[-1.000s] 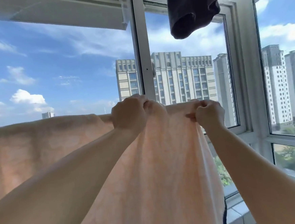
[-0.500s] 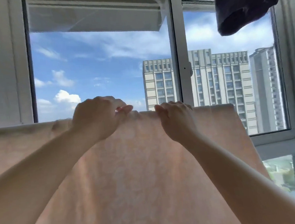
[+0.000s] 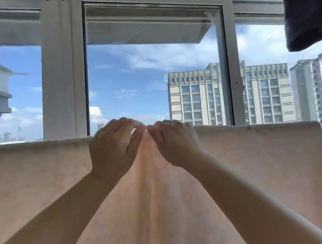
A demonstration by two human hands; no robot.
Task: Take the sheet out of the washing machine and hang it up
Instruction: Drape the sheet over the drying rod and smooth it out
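- While the peach sheet (image 3: 237,173) hangs draped over a line, its top fold runs level across the view, from 9 o'clock to 3 o'clock.
- Left hand (image 3: 113,146) rests on that fold at the centre, fingers (image 3: 135,124) bent over the edge; whether they pinch the cloth cannot be told.
- Right hand (image 3: 174,143) sits just beside it, likewise curved over the fold, grip unclear.
- At 2 o'clock hangs a dark garment (image 3: 305,10), before the window frame (image 3: 60,81).

A pale peach sheet (image 3: 255,162) is draped over a horizontal support hidden beneath its top fold; the support itself cannot be seen. The straight upper edge is spanned before the window frame (image 3: 60,81).
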